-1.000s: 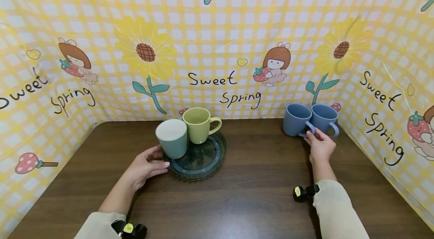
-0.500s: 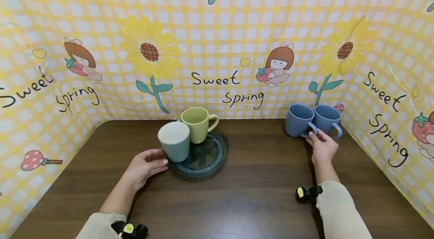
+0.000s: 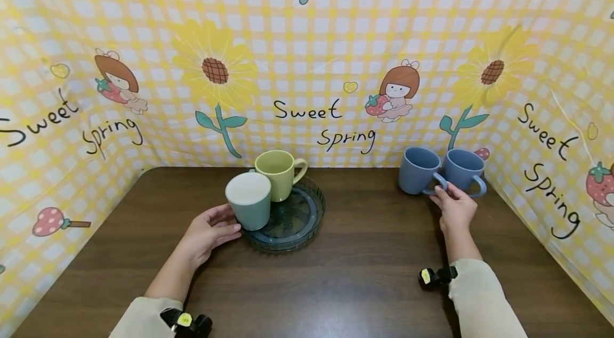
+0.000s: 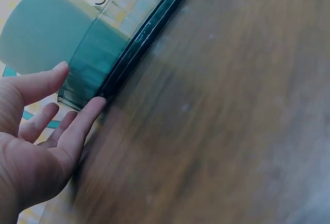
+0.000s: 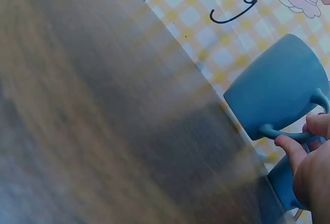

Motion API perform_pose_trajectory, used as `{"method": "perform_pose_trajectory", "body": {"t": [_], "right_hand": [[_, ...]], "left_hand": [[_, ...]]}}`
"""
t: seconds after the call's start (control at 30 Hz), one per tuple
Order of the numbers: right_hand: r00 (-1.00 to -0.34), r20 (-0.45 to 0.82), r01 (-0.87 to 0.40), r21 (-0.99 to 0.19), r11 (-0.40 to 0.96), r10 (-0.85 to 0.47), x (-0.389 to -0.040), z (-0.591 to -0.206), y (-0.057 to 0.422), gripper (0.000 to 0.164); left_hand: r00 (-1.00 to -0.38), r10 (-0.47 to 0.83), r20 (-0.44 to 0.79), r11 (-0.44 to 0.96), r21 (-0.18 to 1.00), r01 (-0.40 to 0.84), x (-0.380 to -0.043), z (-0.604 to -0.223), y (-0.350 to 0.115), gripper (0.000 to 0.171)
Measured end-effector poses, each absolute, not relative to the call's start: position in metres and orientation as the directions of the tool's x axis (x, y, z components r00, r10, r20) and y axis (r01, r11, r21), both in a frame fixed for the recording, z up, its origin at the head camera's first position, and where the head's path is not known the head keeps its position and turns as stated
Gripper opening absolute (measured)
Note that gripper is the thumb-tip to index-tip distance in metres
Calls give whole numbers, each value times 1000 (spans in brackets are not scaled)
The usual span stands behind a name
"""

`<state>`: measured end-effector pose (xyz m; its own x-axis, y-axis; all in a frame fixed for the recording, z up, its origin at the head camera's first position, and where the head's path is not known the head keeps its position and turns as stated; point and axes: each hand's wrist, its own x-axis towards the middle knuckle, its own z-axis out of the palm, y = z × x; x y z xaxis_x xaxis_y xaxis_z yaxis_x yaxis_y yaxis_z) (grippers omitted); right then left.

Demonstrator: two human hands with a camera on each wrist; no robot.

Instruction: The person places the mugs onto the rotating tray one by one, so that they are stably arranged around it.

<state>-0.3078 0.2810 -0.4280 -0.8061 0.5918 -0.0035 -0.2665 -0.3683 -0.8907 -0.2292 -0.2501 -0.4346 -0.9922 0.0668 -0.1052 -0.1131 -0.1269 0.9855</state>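
On the table's left half sits a round, see-through dark green tray with a ribbed rim. A pale green cup, showing a flat whitish top, stands at its left side. Behind that is a yellow-green mug, handle to the right. My left hand touches the tray's left edge, thumb and fingers extended against it in the left wrist view. At the back right, my right hand pinches the handle of a blue mug between thumb and fingers. Its base is close to the tabletop; contact is unclear.
A second blue mug stands just right of the held one, with a narrow gap between them. Yellow checked cloth rises around the back and sides of the brown wooden table.
The held blue mug has shifted slightly left, widening the gap to the other blue mug. Both tray cups have turned slightly counterclockwise. The head view has shifted slightly.
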Motion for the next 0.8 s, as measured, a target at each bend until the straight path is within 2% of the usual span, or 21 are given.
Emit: {"method": "perform_pose_trajectory", "body": {"t": [0.8], "right_hand": [[-848,29,-261,-892,-370,529,-304,-426,269,38]], "left_hand": [[-987,96,-128,-64,989,-135,-230,-429,-249,79]]}}
